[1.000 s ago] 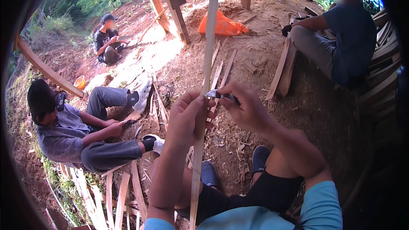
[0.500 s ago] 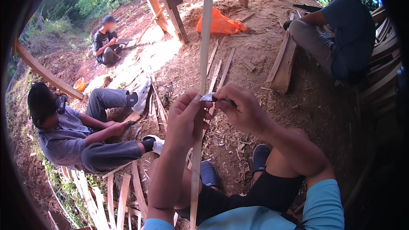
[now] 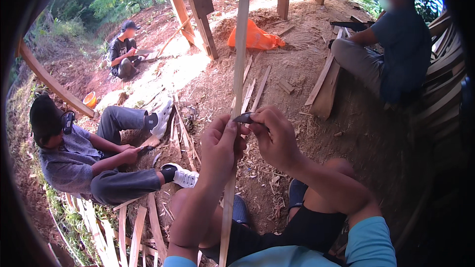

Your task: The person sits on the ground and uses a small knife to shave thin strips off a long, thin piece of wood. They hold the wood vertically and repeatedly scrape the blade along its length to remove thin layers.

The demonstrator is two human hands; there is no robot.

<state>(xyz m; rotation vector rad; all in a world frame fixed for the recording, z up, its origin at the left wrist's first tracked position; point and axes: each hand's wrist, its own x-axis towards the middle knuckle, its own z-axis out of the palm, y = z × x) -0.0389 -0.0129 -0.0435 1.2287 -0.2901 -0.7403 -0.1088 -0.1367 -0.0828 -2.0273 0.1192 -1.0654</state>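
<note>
A long, pale wooden strip [image 3: 241, 44] stands nearly upright in front of me, running from near the top of the view down to my lap. My left hand [image 3: 221, 141] is closed around its middle, the thumb lying along it. In my right hand [image 3: 277, 138] is a small knife [image 3: 243, 117] with a short, dark blade. The blade lies across the strip just above my left thumb, its tip by my left fingers. My right fingers hide most of the knife's handle.
Thin wood strips [image 3: 138, 235] lie at lower left, and shavings litter the dirt. One person [image 3: 69, 153] sits close on the left, another [image 3: 123, 52] far left, a third [image 3: 401, 44] at right. An orange bag [image 3: 255, 35] lies beyond, near wooden posts [image 3: 198, 17].
My hands and the strip sit slightly lower in view. The knife blade has turned from bright to dark, its angle changed. Both hands keep their hold.
</note>
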